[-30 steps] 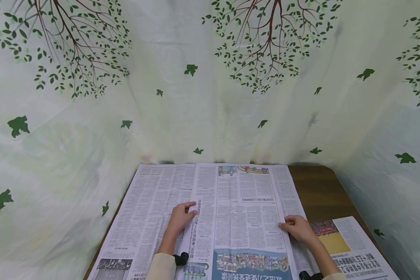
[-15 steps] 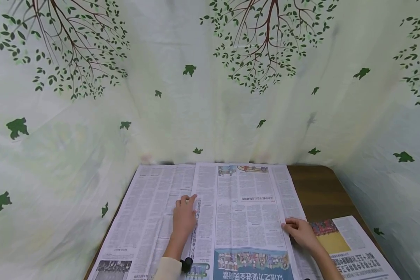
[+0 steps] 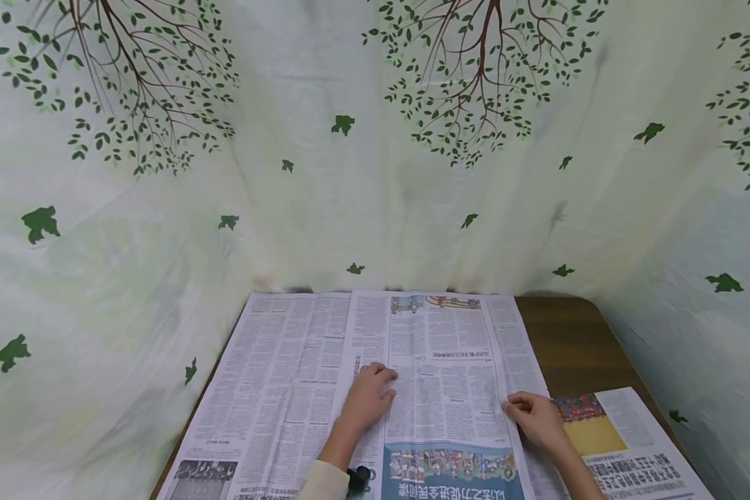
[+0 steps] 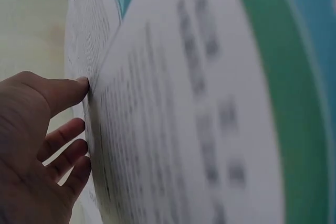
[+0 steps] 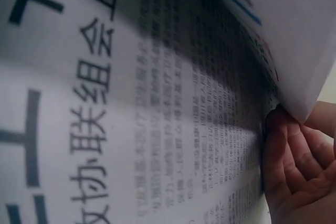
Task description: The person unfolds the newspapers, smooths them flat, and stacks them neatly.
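Note:
An unfolded newspaper sheet (image 3: 444, 399) with a blue picture band lies over other sheets on the table. On its left part rests my left hand (image 3: 365, 401), fingertips touching the paper. The left wrist view shows that hand (image 4: 31, 124) with the thumb extended and the fingers slightly bent against the printed surface. At the sheet's right edge my right hand (image 3: 540, 420) pinches the paper between thumb and fingers. Seen from the right wrist, the hand (image 5: 302, 166) holds a lifted corner, with a printed sheet below it.
Another newspaper sheet (image 3: 262, 389) covers the table's left side. A smaller newspaper piece (image 3: 640, 451) with a yellow picture lies at the right front. Brown tabletop (image 3: 562, 340) shows at the back right. A curtain (image 3: 412, 208) printed with trees and leaves surrounds the table.
My left hand has moved right, from the sheet's left edge onto its left part. The right hand stays at the right edge, still pinching it.

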`<act>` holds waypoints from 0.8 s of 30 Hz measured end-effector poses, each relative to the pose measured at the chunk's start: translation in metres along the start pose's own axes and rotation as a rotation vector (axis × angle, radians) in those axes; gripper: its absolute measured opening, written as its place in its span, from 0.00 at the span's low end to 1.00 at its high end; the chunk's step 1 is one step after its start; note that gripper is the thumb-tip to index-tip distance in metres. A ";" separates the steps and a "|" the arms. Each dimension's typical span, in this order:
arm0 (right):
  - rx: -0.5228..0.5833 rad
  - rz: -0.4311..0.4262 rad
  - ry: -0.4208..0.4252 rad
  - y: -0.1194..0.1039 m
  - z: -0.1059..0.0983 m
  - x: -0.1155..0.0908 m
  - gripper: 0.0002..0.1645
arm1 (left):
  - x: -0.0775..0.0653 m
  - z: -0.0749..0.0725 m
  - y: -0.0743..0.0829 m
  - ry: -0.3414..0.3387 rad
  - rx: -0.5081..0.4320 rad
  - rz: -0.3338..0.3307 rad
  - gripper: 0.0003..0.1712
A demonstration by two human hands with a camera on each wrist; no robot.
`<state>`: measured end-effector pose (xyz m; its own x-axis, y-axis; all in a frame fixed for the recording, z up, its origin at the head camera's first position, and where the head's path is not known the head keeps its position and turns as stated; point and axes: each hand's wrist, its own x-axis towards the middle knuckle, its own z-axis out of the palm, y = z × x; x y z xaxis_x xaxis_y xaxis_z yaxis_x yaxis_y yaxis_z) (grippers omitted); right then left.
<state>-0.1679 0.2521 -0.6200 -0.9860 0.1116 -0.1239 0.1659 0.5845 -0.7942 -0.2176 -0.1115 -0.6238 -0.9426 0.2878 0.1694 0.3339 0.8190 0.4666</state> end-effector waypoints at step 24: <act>-0.026 0.015 0.077 -0.013 0.005 0.001 0.14 | 0.010 0.028 0.050 -0.071 -0.282 0.106 0.14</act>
<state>-0.1710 0.2403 -0.6130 -0.9795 0.1812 -0.0885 0.1817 0.6026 -0.7771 -0.2109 -0.0540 -0.6234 -0.8970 0.4064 0.1737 0.4092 0.6152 0.6739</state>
